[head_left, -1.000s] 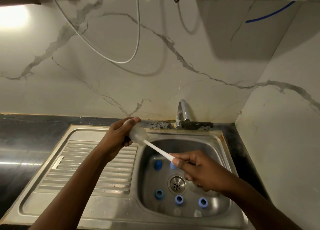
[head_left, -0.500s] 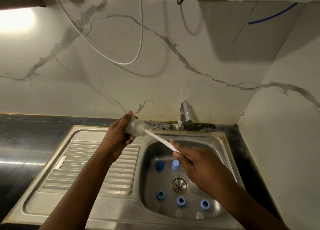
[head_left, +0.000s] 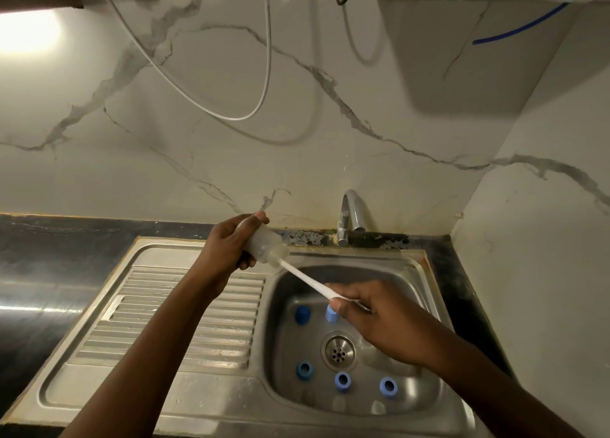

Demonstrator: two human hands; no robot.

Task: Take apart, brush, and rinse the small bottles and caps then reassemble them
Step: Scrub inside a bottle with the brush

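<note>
As your left hand (head_left: 227, 249) grips the small bottle (head_left: 264, 244), your right hand (head_left: 379, 318), pinching the brush handle (head_left: 307, 280), has pushed it deeper, so brushing continues.

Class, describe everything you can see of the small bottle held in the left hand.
The bottle is small, translucent and cloudy, plastic by its look, with no cap on. The left hand grips its closed end and holds it tilted above the back of the sink, mouth pointing down toward the basin. A thin white brush handle goes into the mouth, and the right hand pinches the handle's other end. Any bristles inside are too blurred to make out.
</note>
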